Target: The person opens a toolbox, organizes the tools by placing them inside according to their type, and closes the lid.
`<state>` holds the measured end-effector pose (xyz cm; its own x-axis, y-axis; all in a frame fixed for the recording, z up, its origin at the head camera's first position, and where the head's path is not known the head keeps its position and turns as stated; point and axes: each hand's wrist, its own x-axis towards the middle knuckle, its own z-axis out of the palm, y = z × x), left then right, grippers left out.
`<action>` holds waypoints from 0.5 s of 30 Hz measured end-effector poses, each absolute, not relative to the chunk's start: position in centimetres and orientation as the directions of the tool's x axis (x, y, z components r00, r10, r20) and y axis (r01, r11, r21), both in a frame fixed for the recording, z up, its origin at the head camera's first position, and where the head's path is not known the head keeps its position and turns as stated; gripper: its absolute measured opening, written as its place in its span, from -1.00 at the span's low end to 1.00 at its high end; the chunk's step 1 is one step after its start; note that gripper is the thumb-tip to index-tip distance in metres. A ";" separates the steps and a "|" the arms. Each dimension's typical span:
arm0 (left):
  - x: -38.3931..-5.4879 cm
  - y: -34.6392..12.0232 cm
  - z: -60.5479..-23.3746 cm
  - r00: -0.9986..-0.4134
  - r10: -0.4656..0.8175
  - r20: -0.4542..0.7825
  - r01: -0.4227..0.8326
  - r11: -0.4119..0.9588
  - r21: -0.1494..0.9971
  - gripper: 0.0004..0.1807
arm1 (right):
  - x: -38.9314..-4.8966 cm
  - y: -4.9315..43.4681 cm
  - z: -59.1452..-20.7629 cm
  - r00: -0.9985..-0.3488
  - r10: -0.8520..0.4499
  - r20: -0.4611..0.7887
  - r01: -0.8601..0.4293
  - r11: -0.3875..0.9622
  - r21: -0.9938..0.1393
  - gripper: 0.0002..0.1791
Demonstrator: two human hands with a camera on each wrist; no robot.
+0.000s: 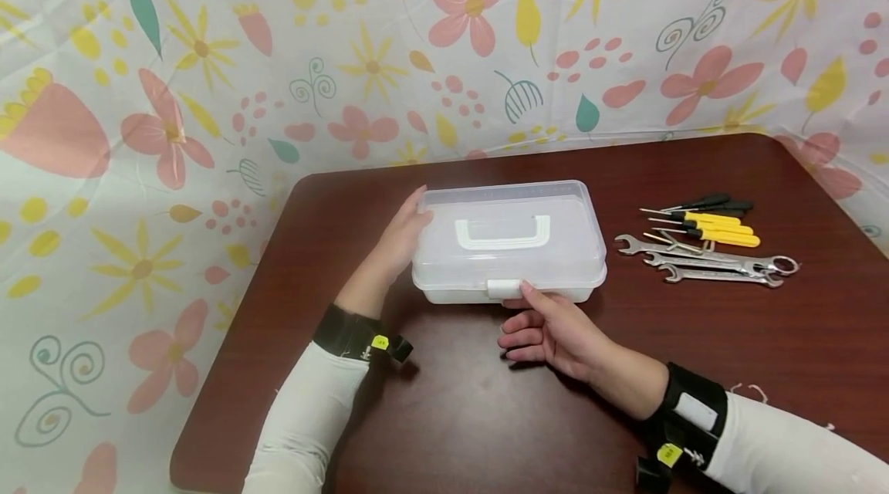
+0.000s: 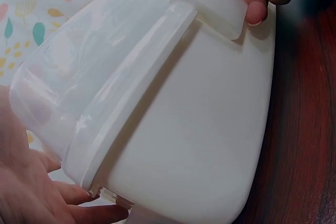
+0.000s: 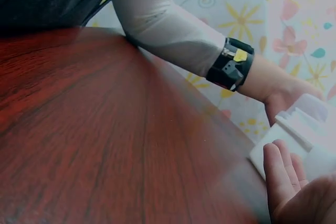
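Observation:
A translucent plastic storage box (image 1: 444, 255) with a closed lid sits on the table, its white carry handle (image 1: 503, 241) folded flat on top. My left hand (image 1: 400, 238) lies against the box's left end, fingers extended along it; the left wrist view shows fingertips touching the end below the lid rim. At the front, my right hand (image 1: 566, 336) pinches the white latch (image 1: 504, 289), thumb at its upper edge and index finger beneath. The other right fingers are loosely bent, off the box. In the left wrist view, a right fingertip (image 2: 255, 11) meets the latch's lower edge.
On the dark red table (image 1: 451, 417), right of the box, lie several metal wrenches (image 1: 715, 262). Behind them are yellow-handled screwdrivers (image 1: 722, 228) and some black-handled tools (image 1: 715, 204). A flower-patterned cloth (image 1: 278, 54) hangs behind the table and along its left side.

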<state>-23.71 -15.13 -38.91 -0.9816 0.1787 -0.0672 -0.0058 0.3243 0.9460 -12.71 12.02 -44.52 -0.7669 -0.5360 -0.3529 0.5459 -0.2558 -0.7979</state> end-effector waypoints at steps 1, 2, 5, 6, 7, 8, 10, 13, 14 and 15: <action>-23.7 -15.1 -38.9 -0.982 0.176 -0.065 -0.005 0.326 0.946 -0.33 | -12.7 11.9 -44.5 -0.768 -0.536 -0.351 0.543 -0.256 -0.800 -0.13; -23.7 -15.2 -38.9 -0.982 0.175 -0.064 -0.004 0.326 0.945 -0.33 | -12.7 11.9 -44.5 -0.769 -0.534 -0.350 0.541 -0.254 -0.802 -0.13; -23.6 -15.2 -38.9 -0.984 0.164 -0.069 -0.011 0.331 0.944 -0.32 | -12.6 11.7 -44.5 -0.778 -0.518 -0.357 0.534 -0.244 -0.810 -0.11; -23.6 -15.2 -38.8 -0.984 0.161 -0.072 -0.014 0.335 0.942 -0.32 | -12.5 11.7 -44.5 -0.781 -0.510 -0.361 0.532 -0.239 -0.812 -0.10; -23.5 -15.2 -38.8 -0.984 0.159 -0.077 -0.018 0.340 0.940 -0.32 | -12.5 11.7 -44.5 -0.784 -0.501 -0.367 0.531 -0.234 -0.814 -0.10; -23.5 -15.2 -38.7 -0.984 0.158 -0.081 -0.021 0.344 0.939 -0.32 | -12.4 11.6 -44.5 -0.787 -0.492 -0.373 0.530 -0.229 -0.817 -0.11; -23.5 -15.2 -38.6 -0.984 0.158 -0.087 -0.025 0.358 0.933 -0.31 | -12.3 11.5 -44.5 -0.795 -0.469 -0.384 0.527 -0.220 -0.821 -0.14; -23.5 -15.2 -38.4 -0.981 0.169 -0.094 -0.025 0.373 0.927 -0.30 | -12.2 11.3 -44.4 -0.808 -0.441 -0.390 0.517 -0.213 -0.829 -0.23; -23.5 -15.3 -38.4 -0.981 0.171 -0.095 -0.024 0.379 0.925 -0.30 | -12.2 11.2 -44.4 -0.812 -0.435 -0.389 0.513 -0.212 -0.832 -0.25; -23.5 -15.3 -38.3 -0.980 0.172 -0.096 -0.024 0.384 0.923 -0.30 | -12.3 11.2 -44.4 -0.815 -0.432 -0.387 0.508 -0.209 -0.836 -0.27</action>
<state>-23.49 -15.30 -38.27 -0.9804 0.1717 -0.0964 -0.0236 0.3836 0.9232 -12.27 11.15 -44.38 -0.8147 -0.4319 -0.3869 0.5076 -0.2087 -0.8359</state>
